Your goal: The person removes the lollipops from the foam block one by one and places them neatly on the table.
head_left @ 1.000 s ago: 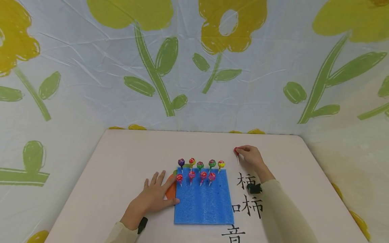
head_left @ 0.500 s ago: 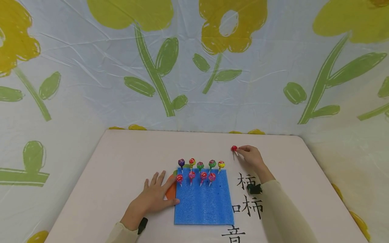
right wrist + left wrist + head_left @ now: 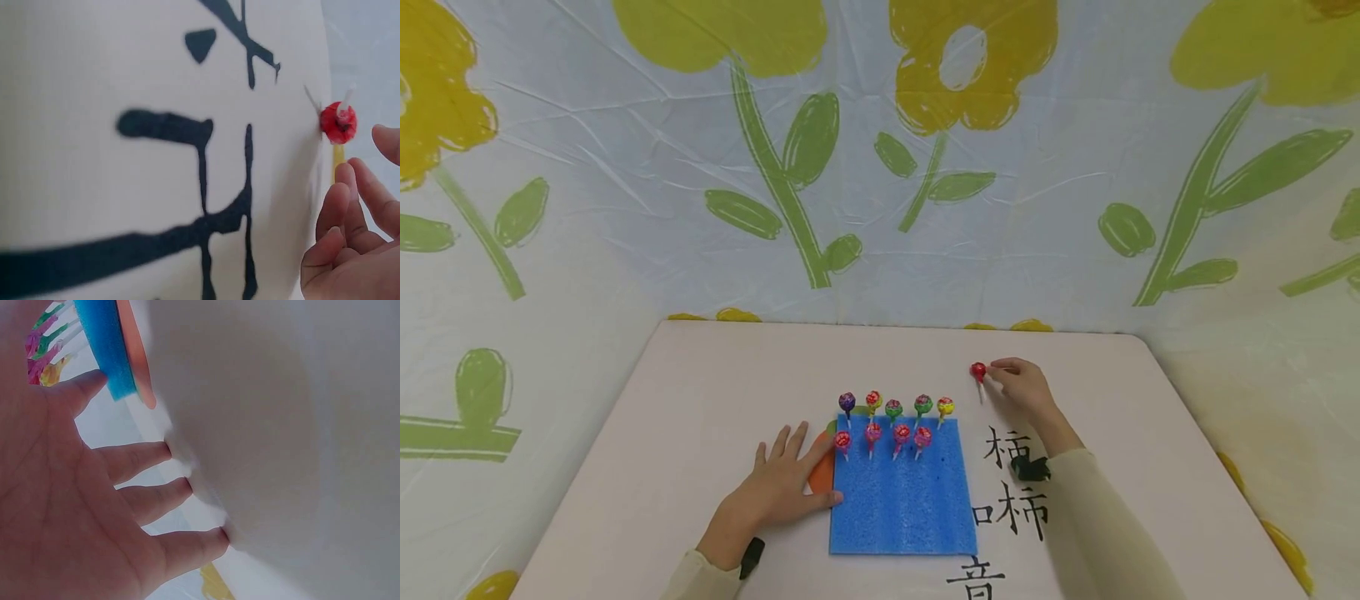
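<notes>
My left hand [image 3: 782, 487] lies spread beside the left edge of a blue foam block [image 3: 898, 500]. Its thumb and index finger touch that edge; in the left wrist view the fingertips of the hand [image 3: 81, 481] meet the foam and the table. My right hand [image 3: 1021, 385] is at the far right, close to a red-wrapped lollipop [image 3: 977, 369] with a white stick. In the right wrist view, thumb and index finger stand apart, and the lollipop [image 3: 338, 123] is just beyond them, not between them. Several wrapped lollipops [image 3: 902, 433] stand upright in two rows at the foam's far end.
The foam lies on a pale table [image 3: 730, 367] printed with black characters [image 3: 1022, 510] at the right. An orange printed shape [image 3: 822, 473] shows from under the foam's left edge. A white curtain [image 3: 1030, 225] with yellow flowers surrounds the table.
The red lollipop has left my right hand's fingers, shifting slightly left, and its stick has turned. My right hand stays almost in place with thumb and index finger parted. The left hand is still.
</notes>
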A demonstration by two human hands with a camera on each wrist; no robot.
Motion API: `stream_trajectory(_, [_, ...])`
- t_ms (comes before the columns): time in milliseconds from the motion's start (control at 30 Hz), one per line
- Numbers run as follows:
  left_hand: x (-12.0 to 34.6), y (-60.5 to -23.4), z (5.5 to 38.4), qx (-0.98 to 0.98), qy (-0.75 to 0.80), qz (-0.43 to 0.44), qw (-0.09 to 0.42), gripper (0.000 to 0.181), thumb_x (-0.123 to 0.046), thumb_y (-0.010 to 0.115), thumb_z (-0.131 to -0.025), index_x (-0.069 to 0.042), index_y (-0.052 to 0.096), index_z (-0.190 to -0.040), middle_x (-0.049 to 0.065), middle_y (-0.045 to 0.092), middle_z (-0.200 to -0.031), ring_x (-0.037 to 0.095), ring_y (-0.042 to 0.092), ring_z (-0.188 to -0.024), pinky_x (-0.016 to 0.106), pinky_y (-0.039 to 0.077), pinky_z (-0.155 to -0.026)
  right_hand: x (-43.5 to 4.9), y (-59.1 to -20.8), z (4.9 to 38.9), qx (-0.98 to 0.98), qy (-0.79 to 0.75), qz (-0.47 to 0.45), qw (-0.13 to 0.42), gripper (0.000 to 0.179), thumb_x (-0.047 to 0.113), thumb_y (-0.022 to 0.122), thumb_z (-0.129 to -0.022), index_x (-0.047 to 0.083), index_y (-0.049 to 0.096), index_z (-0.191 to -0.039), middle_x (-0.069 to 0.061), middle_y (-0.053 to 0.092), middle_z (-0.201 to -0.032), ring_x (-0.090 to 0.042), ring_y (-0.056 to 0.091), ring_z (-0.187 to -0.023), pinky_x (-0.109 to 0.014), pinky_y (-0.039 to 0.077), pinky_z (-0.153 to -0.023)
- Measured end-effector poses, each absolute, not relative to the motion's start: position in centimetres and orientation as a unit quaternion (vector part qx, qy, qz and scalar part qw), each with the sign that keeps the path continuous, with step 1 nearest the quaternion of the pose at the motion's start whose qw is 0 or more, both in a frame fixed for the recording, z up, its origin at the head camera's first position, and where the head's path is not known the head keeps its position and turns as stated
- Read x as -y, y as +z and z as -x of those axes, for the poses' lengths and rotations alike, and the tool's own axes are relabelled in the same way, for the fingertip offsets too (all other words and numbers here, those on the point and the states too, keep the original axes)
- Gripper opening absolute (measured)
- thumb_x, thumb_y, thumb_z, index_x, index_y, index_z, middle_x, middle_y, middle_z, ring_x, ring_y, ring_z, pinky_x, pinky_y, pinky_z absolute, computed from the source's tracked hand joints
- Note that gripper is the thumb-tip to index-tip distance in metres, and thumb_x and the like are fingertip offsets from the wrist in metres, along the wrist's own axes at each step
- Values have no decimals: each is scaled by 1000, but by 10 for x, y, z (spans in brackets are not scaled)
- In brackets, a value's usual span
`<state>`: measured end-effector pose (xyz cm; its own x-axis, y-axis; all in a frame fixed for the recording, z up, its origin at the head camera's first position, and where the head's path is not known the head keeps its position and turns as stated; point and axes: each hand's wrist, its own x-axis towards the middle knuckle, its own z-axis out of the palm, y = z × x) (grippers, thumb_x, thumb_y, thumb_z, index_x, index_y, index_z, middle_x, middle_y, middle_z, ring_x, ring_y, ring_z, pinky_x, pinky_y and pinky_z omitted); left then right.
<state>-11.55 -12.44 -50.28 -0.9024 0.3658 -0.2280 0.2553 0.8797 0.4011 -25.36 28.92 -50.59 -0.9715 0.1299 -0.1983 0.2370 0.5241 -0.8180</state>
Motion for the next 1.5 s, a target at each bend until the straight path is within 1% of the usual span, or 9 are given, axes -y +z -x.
stream_trajectory(100, [124,-502,115,-957,186,-162,151,89,-71,62,-85,-25,37,-156,21,19,-162,48,12,-147,74,9,-109,-289,-501,247,-871,-478,-102,42,43,32,58,-102,2,59,-134,-20,59,-129,-31,58,-101,-34,50,-82])
stream_trajectory(367, [125,-502,116,-959,182,-161,148,89,-70,62,-85,-25,36,-157,21,19,-163,48,10,-148,74,8,-109,-275,-478,212,-860,-507,-55,-8,45,36,61,-101,3,61,-132,-17,61,-121,-35,58,-104,-44,44,-89])
stream_trajectory(467, [125,-504,117,-959,179,-160,148,89,-71,61,-85,-26,36,-157,21,18,-163,48,9,-148,74,8,-110,-266,-470,195,-853,-520,-35,-11,45,38,62,-101,6,61,-132,-14,63,-119,-35,58,-106,-40,44,-90])
stream_trajectory(600, [125,-505,117,-959,182,-162,144,89,-71,61,-85,-25,36,-157,21,18,-163,48,10,-148,74,8,-109,-255,-463,174,-843,-538,-1,-14,45,37,63,-100,7,61,-133,-11,64,-123,-30,60,-111,-28,47,-92])
stream_trajectory(733, [125,-505,117,-958,186,-164,142,89,-71,61,-85,-25,36,-157,21,18,-163,49,10,-148,74,8,-109,-245,-460,160,-833,-552,22,-16,39,31,64,-100,10,62,-132,-12,64,-125,-24,60,-113,-21,48,-88])
stream_trajectory(967, [125,-504,118,-958,185,-163,144,89,-71,61,-86,-25,36,-157,22,19,-163,49,10,-147,74,8,-109,-225,-457,143,-829,-557,49,-15,33,19,62,-101,6,62,-131,-12,65,-122,-27,58,-114,-31,51,-88])
stream_trajectory(1200, [126,-505,117,-958,185,-164,144,89,-71,61,-86,-25,36,-157,21,19,-163,48,11,-147,74,8,-109,-213,-477,138,-812,-576,88,-4,31,20,66,-99,7,65,-128,-11,67,-116,-25,61,-109,-30,51,-87])
stream_trajectory(1367, [125,-503,115,-957,189,-166,145,89,-70,61,-86,-24,36,-157,22,19,-162,49,11,-147,74,8,-109,-205,-485,134,-806,-583,99,26,36,19,67,-98,4,63,-131,-15,67,-118,-25,61,-111,-29,51,-89])
stream_trajectory(1500, [125,-502,115,-957,190,-167,145,88,-69,62,-86,-23,36,-157,22,19,-162,49,12,-147,74,8,-109,-199,-488,132,-802,-588,95,51,39,20,68,-98,4,61,-133,-12,67,-121,-27,60,-113,-30,51,-90])
